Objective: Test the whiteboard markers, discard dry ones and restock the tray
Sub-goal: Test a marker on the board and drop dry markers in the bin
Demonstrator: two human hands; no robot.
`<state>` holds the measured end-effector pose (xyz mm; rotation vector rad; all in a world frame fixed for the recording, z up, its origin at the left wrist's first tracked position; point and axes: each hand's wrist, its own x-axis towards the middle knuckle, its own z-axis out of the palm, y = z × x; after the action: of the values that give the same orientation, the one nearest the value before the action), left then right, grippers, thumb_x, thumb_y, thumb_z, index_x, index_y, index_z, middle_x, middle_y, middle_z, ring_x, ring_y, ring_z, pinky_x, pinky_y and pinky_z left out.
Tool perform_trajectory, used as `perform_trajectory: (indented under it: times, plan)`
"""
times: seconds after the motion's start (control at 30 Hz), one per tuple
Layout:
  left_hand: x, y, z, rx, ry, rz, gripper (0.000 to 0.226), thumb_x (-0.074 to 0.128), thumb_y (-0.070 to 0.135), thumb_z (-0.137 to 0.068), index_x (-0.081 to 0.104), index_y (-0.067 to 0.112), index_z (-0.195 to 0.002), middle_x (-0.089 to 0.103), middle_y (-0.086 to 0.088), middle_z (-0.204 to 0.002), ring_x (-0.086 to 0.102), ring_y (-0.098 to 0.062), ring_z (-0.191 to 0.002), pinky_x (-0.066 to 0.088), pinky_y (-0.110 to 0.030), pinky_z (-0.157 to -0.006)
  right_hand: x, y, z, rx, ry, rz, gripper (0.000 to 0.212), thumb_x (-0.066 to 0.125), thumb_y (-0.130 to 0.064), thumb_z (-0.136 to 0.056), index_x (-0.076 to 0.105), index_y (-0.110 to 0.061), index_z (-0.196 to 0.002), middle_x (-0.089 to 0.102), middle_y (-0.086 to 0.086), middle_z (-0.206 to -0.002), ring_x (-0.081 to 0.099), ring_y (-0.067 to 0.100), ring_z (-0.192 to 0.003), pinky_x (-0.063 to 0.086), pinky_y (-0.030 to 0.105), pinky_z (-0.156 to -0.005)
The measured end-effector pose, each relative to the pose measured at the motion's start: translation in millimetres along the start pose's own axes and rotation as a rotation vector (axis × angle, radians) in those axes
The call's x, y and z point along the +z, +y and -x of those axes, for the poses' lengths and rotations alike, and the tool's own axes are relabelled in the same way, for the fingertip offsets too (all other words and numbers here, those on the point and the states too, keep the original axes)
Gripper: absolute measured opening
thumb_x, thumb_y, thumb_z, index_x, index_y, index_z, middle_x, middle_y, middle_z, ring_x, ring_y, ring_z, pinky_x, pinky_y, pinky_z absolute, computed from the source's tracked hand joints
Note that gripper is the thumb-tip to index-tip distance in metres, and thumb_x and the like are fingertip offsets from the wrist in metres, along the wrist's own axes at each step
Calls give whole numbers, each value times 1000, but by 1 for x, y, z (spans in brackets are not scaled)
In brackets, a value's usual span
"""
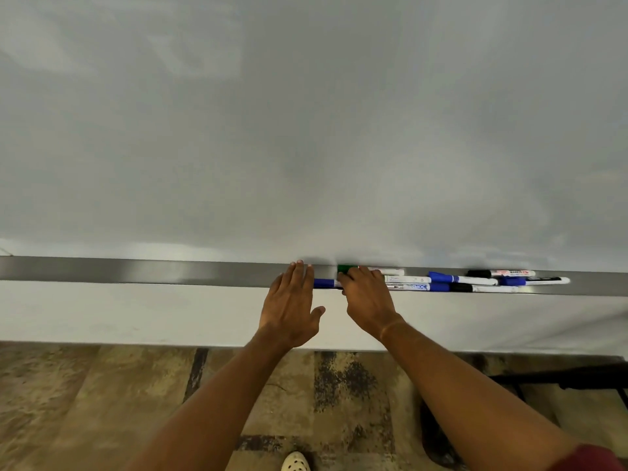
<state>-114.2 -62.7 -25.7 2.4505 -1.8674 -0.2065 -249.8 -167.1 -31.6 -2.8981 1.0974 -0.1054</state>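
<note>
A wide whiteboard (306,130) fills the upper view, and a grey metal tray (153,271) runs along its bottom edge. Several markers lie in the tray right of centre: a green-capped marker (347,268), a blue-capped marker (323,283), more blue-capped ones (441,277) and black-capped ones (479,273). My left hand (290,304) is flat, fingers extended, its fingertips at the tray's back edge just left of the blue cap. My right hand (368,297) rests over the markers, fingers curled on them beside the green cap; whether it grips one is hidden.
Below the tray is a pale panel (136,314), then a worn patterned floor (102,402). A white shoe (296,462) shows at the bottom. A dark frame or stand (577,379) sits low on the right.
</note>
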Motion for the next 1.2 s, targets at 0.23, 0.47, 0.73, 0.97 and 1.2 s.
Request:
perform_trajectory:
  times: [0.23, 0.47, 0.73, 0.97, 1.2]
  plan:
    - [-1, -11, -4, 47, 34, 25, 72, 35, 48, -97, 5, 10, -150, 5, -9, -158, 3, -23, -145, 6, -36, -117, -2, -2, -9, 57, -24, -19, 30, 64, -13, -86, 61, -15, -116, 61, 7, -115, 55, 25, -107, 39, 38, -96]
    - [-6, -19, -10, 107, 131, 67, 60, 47, 42, -95, 28, 14, -145, 34, -4, -150, 31, -21, -137, 22, -33, -113, -14, -4, -5, 56, 33, -135, 28, 66, -7, -84, 67, -14, -112, 64, 8, -108, 60, 26, -95, 45, 35, -87]
    - [-26, -29, -4, 258, 216, 59, 41, 82, 17, -71, 68, 9, -108, 71, -9, -99, 68, -27, -83, 56, -37, -71, -40, -22, 7, -17, 178, -183, 25, 72, -7, -77, 70, -15, -101, 65, 5, -92, 59, 23, -78, 51, 35, -76]
    - [-44, -25, 12, 290, 279, 75, 34, 84, 6, -65, 70, 5, -96, 68, -11, -83, 65, -26, -69, 55, -34, -57, -50, -32, 26, -77, 289, -214, 27, 79, -6, -71, 70, -14, -95, 69, 5, -87, 64, 22, -74, 53, 34, -70]
    - [-53, -14, 34, 296, 256, 126, 24, 56, 15, -93, 61, 10, -116, 63, -10, -108, 58, -23, -94, 45, -29, -83, -62, -28, 51, -142, 375, -191, 37, 87, -5, -58, 73, -14, -91, 71, 2, -84, 66, 20, -72, 55, 32, -68]
